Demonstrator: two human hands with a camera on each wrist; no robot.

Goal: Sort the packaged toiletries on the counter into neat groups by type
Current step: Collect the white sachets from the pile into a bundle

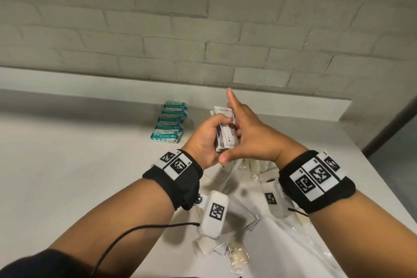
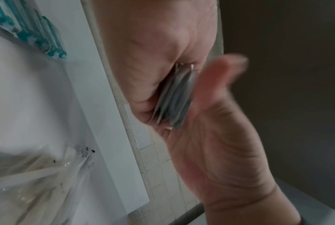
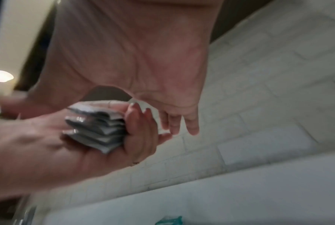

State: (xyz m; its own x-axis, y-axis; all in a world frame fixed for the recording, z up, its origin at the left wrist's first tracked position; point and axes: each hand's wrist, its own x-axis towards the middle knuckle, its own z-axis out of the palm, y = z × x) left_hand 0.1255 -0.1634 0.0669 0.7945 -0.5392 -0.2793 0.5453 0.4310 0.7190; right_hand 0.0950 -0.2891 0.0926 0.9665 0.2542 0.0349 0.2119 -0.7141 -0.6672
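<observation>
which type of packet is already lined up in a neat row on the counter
The teal-and-white packets, in an overlapping row near the wall; the clear-wrapped items lie jumbled.

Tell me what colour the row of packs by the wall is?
The packs are teal and white, clearest in the head view.

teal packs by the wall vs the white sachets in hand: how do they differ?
Colour: the teal packs are teal and white; the white sachets are white with black print.
Place: the teal packs lie on the counter in a neat row; the white sachets are off it, gripped as a bunch by the left hand, the flat right hand against them.
Shape: the teal packs look plump, the white sachets thin and flat.
Both are small sealed packets.
</observation>
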